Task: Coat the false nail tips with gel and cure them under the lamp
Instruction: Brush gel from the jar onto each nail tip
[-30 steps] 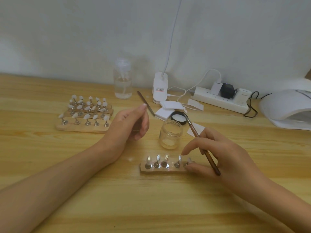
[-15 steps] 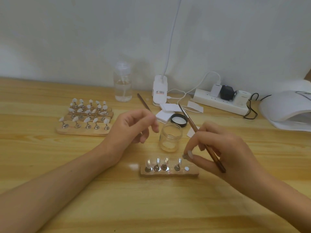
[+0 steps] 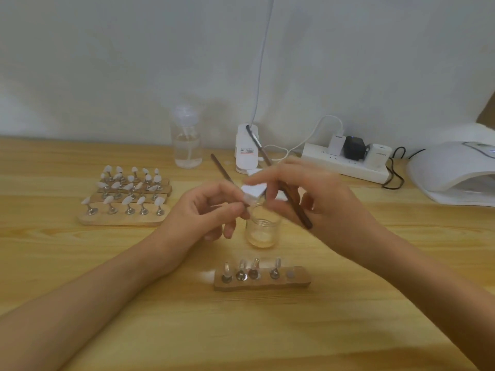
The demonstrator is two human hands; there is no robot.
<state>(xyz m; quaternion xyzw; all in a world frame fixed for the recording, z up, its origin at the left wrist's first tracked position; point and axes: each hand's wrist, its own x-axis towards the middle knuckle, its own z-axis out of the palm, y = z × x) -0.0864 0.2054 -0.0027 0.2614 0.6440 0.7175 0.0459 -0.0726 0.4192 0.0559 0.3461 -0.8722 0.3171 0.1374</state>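
Both hands are meeting above the glass jar (image 3: 263, 228): our left hand (image 3: 206, 210) fingers are pinching a nail stand, our right hand (image 3: 316, 194) fingers are gripping the brush (image 3: 284, 183).

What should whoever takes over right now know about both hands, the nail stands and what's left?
Left hand: raised above the glass jar, pinching one small holder.
Right hand: brush in its grip, fingertips meeting the left's.
Near wooden stand: four holders seated, right-end socket empty.
Left stands: rows of white tips.
Lamp: far right; its inside is hidden.
Left: coat the held tip, reseat it, cure.
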